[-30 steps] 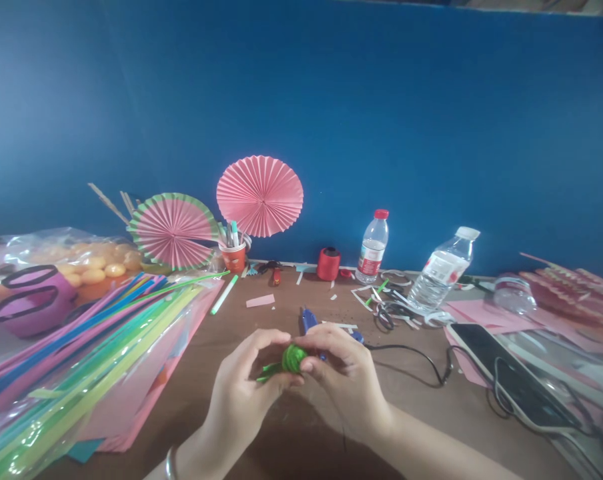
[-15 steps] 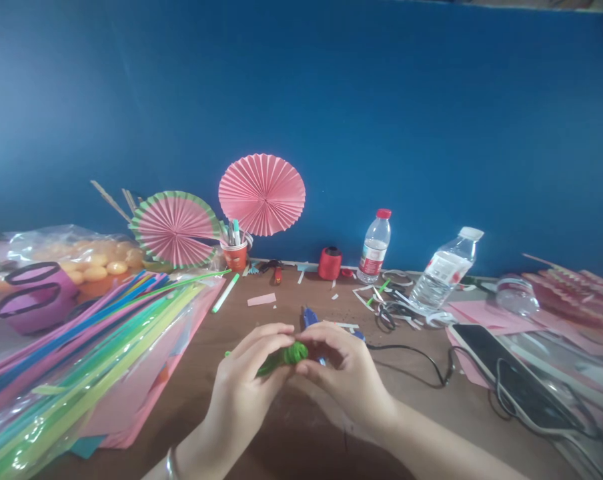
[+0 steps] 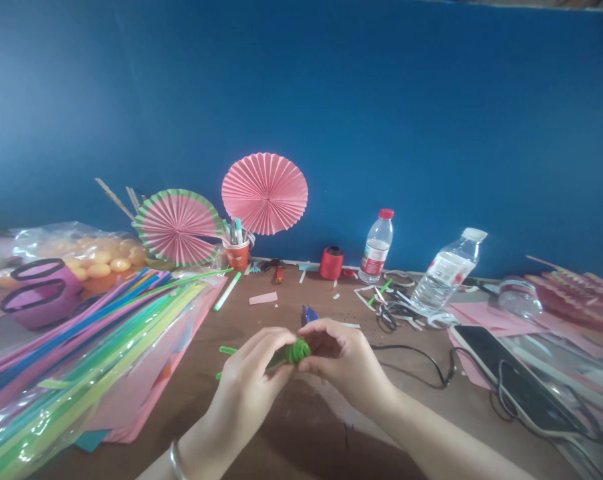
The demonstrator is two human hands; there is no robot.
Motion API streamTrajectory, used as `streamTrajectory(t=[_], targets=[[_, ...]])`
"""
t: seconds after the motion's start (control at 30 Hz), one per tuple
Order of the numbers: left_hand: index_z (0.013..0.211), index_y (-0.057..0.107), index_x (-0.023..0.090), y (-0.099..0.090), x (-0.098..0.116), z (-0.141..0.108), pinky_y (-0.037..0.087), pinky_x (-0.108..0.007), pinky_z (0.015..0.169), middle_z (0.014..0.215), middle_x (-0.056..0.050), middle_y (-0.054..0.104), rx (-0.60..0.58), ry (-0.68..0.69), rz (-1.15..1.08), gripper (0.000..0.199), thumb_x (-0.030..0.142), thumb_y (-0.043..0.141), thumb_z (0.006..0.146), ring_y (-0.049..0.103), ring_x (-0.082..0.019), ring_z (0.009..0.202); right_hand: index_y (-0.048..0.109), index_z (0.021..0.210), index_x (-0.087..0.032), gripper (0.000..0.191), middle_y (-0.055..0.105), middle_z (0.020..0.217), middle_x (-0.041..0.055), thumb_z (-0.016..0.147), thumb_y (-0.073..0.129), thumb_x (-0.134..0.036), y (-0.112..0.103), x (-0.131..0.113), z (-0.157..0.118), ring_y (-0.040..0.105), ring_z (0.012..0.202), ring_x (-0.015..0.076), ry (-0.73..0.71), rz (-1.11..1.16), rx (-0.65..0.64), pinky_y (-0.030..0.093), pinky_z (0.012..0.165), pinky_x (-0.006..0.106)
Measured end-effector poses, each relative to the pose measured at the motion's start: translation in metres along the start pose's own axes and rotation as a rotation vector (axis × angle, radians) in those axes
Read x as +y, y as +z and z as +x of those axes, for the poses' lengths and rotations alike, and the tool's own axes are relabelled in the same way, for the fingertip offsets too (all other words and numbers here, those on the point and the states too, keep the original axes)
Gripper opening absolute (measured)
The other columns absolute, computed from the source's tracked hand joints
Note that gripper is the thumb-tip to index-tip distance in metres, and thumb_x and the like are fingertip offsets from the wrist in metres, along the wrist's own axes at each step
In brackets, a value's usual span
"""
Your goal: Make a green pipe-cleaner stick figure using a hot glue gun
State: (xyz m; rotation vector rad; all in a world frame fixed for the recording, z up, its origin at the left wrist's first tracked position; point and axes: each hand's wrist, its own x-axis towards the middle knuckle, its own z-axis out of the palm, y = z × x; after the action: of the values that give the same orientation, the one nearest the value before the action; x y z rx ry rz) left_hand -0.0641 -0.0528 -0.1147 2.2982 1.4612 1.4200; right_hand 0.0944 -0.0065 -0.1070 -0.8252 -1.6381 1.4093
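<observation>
Both hands meet over the middle of the brown table. A green pipe cleaner coil is pinched between them. My left hand grips its straight tails, which stick out to the left. My right hand holds the coiled end with fingers curled around it. A blue glue gun lies just behind my right hand, mostly hidden by it.
Colourful strips in plastic fill the left side. Pink paper fans and a red cup of pens stand at the back, with a red spool and two water bottles. A phone and cables lie to the right.
The coil has turned between my fingers and its green tails now stick out further to the left. Both hands have shifted slightly away from me.
</observation>
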Motion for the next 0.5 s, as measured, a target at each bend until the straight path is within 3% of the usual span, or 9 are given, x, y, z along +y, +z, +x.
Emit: streamTrajectory(t=[0.3, 0.5], targets=[[0.092, 0.053, 0.020, 0.0002, 0.0004, -0.0011, 0.047, -0.024, 0.075, 0.094, -0.005, 0.059, 0.020, 0.053, -0.003, 0.024, 0.003, 0.052, 0.075, 0.057, -0.015, 0.086, 0.063, 0.076, -0.017, 0.024, 0.063, 0.066, -0.0014, 0.055, 0.074, -0.019, 0.0064, 0.0012, -0.0011, 0.058, 0.063, 0.0121, 0.019, 0.076, 0.055, 0.048, 0.060, 0.023], [0.090, 0.053, 0.020, 0.0012, -0.0004, -0.0028, 0.049, -0.026, 0.077, 0.099, -0.007, 0.061, 0.019, 0.028, 0.012, 0.019, 0.007, 0.054, 0.076, 0.059, -0.016, 0.089, 0.063, 0.073, -0.018, 0.017, 0.060, 0.069, -0.0003, 0.061, 0.072, -0.025, 0.0075, 0.0056, -0.0059, 0.055, 0.064, 0.0118, -0.135, -0.060, 0.136, 0.046, 0.060, 0.023]])
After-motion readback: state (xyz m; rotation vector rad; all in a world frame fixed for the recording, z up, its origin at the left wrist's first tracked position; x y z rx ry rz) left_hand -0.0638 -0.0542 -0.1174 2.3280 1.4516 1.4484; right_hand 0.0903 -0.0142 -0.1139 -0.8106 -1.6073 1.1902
